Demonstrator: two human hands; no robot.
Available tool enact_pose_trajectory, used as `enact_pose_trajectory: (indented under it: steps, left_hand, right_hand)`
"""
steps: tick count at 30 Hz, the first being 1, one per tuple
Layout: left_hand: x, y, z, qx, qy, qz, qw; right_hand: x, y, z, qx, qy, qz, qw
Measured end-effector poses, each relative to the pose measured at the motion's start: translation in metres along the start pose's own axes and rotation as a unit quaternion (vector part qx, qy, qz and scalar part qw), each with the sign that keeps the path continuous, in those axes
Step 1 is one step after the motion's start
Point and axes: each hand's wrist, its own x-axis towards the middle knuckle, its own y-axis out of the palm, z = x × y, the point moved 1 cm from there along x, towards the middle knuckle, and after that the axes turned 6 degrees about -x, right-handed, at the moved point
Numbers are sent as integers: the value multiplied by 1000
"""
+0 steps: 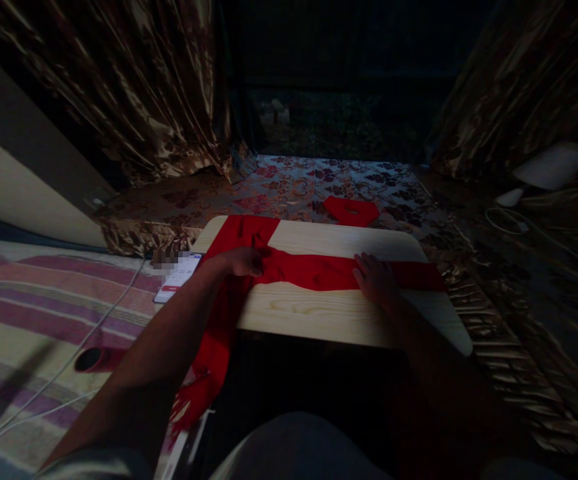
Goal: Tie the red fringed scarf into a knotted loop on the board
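Observation:
A long red cloth strip [313, 272] runs across a small pale wooden table [299, 313], wrinkled toward its left side. At the table's left it meets another red length, which hangs over the front edge and shows pale markings near its lower end. My left hand [245, 261] is closed on the cloth where the two lengths meet; its fingertips are partly hidden. Farther right, my right hand [376, 277] lies flat across the strip with its fingers stretched out, touching cloth and wood. The strip continues past it to the table's right edge.
A folded red cloth piece [351, 211] rests on the patterned ledge beyond the table. A phone [176, 280] lies left of the table. On the striped bedding are a dark red cylinder [99, 359] and white cables. A white lamp [553, 167] stands at right, near the curtains.

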Motion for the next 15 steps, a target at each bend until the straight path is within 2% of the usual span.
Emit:
enact_pose_trajectory:
  steps: [4, 10, 12, 15]
  left_hand:
    - [-9, -4, 2, 58, -26, 8, 998]
    - [-17, 0, 4, 85, -78, 50, 992]
    - [-19, -1, 5, 81, -93, 15, 992]
    - [-24, -6, 4, 93, -118, -116, 982]
  right_hand:
    - [-1, -1, 0, -2, -3, -6, 1000]
    - [0, -1, 1, -1, 4, -5, 1000]
    - [0, -1, 1, 2, 6, -9, 1000]
    - [0, -2, 1, 2, 4, -4, 1000]
